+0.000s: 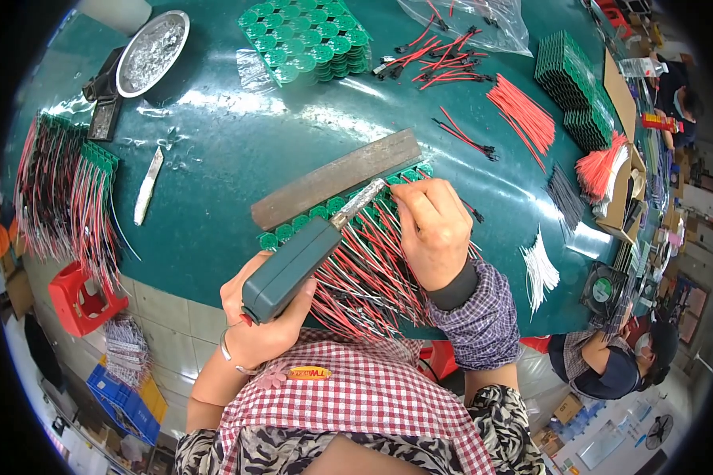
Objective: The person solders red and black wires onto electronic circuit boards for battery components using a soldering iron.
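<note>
Your left hand (263, 321) grips the green soldering iron (297, 265); green board strip (301, 222) runs left from your right hand (437, 229), fingertips pinched on a thin wire (388, 186)

A red stool (65, 290) stands on the tiled floor (166, 324) beside the desk (194, 210), near a blue crate (123, 404); toward the lower right are another person (602, 366) and a dark round fan (659, 431).

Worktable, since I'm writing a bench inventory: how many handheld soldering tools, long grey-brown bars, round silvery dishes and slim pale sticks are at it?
Dark green soldering tool: 1
Long grey-brown bar: 1
Round silvery dish: 1
Slim pale stick: 1
Total: 4
</note>
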The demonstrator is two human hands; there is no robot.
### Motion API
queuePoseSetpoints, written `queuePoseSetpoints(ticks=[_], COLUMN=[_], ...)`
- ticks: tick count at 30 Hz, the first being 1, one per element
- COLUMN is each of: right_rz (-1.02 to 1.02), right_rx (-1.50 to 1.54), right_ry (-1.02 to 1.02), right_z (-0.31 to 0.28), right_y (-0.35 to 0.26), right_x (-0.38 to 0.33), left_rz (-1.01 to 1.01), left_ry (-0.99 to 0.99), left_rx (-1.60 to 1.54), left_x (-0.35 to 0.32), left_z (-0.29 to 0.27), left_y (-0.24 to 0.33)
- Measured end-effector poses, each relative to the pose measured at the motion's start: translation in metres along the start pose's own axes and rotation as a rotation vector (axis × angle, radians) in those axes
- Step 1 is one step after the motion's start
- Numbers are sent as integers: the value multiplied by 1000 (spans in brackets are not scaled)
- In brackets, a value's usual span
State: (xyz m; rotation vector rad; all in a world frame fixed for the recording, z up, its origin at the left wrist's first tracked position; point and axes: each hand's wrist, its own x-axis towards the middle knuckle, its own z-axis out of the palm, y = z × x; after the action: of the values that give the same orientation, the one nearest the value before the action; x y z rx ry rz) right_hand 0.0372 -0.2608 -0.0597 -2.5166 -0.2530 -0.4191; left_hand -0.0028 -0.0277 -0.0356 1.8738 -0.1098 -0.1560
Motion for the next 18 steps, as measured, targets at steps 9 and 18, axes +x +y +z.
queuePoseSetpoints(ticks=[9, 18], right_rz=[4, -2], right_rx=[-10, 1], right_ry=[0, 1], right_z=[0, 0], right_y=[-1, -2], right_x=[0, 1], left_rz=[67, 44], left_ry=[6, 27], left_rx=[105, 79], left_x=[-2, -2], left_z=[-4, -4], left_y=[1, 4])
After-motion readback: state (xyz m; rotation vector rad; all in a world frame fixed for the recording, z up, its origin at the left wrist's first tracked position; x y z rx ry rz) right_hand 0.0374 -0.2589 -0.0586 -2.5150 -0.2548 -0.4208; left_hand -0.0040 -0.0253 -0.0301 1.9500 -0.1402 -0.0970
